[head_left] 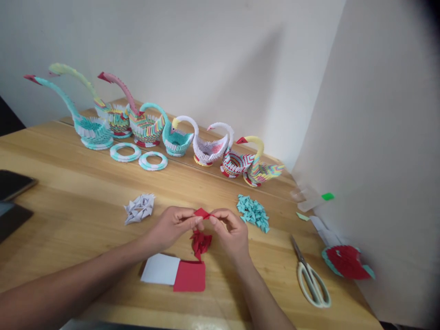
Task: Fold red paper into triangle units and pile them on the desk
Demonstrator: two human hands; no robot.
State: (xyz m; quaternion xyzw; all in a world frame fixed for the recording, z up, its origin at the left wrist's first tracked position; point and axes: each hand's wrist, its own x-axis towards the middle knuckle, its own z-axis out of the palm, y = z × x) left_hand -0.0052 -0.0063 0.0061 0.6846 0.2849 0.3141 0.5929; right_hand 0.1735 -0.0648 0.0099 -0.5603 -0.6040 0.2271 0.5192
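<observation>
A small folded piece of red paper (202,212) is pinched between both hands above the table. My left hand (178,223) grips its left side with thumb and fingers, and my right hand (231,231) pinches its right end. Just beneath them lies a small pile of folded red paper pieces (200,244). Nearer to me are a stack of red paper (189,277) and a stack of white paper (160,269), edge against edge. Folded white pieces (139,208) lie left of my hands, folded teal pieces (253,212) to the right.
Several folded-paper swans (177,141) stand along the back near the wall. Two teal-and-white paper rings (125,152) lie before them. White-handled scissors (311,279) rest at the right, near a red-and-teal paper item (347,262). A dark phone-like object (13,184) is at the left edge.
</observation>
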